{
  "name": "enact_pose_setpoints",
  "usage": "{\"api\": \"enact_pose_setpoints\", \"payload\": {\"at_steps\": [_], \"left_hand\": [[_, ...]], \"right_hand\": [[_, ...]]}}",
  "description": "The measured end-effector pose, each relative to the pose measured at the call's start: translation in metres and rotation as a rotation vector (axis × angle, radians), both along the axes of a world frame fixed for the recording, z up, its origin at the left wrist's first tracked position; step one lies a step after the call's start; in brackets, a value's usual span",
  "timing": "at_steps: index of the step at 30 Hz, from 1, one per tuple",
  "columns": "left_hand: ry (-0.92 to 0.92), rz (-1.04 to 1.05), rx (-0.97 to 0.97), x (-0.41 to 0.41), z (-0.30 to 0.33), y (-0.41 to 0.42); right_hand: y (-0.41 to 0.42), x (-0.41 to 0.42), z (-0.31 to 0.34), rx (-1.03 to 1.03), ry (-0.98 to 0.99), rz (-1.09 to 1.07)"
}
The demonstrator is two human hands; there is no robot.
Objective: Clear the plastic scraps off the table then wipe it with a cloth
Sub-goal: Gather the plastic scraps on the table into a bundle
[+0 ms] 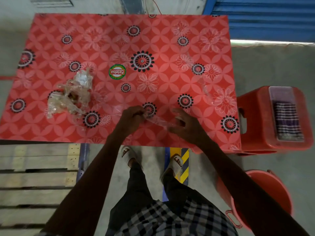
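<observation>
A red table (pixel 170 31) printed with pale petal shapes and black-and-white flower rings is seen from above, standing on a grey concrete floor (pixel 272 65). Near the table's middle a round green-rimmed sticker (pixel 117 71) is stuck, and the word "Patelsa" can be read on it, upside down from this side. Left of the sticker and nearer the person, a crumpled heap of clear plastic scraps (pixel 71 96) lies on the table. Nearer the person than the sticker, a thin clear plastic strip (pixel 159 121) is stretched between the two hands: one end is pinched in the curled fingers of the left hand (pixel 132 116), while the right hand (pixel 186 124) is spread over the other end, and whether it grips there cannot be told. Right of the table a red stool (pixel 255 116) carries a folded striped cloth (pixel 287 120). A red bucket (pixel 272 193) stands below the stool, a wooden pallet (pixel 34 181) at the table's lower left, and a blue shutter (pixel 265 17) beyond its far right corner.
</observation>
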State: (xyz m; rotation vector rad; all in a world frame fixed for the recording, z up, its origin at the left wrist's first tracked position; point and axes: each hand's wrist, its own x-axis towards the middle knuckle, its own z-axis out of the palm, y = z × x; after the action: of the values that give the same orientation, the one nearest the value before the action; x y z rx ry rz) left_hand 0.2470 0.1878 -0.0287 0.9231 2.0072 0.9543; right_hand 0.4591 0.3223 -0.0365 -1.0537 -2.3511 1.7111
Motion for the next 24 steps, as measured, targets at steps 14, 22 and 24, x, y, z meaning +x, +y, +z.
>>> {"api": "enact_pose_setpoints", "payload": {"at_steps": [14,22,24], "left_hand": [[0.027,0.296,0.274,0.054,-0.007,-0.007],[-0.074,-0.031,0.182,0.121,-0.001,0.021],[0.021,0.006,0.102,0.132,-0.008,0.029]], "right_hand": [[-0.018,-0.031,-0.004,0.202,0.103,0.059],[0.013,-0.017,0.026,-0.491,0.330,-0.365],[0.022,-0.014,0.028,-0.476,0.332,-0.409]]}}
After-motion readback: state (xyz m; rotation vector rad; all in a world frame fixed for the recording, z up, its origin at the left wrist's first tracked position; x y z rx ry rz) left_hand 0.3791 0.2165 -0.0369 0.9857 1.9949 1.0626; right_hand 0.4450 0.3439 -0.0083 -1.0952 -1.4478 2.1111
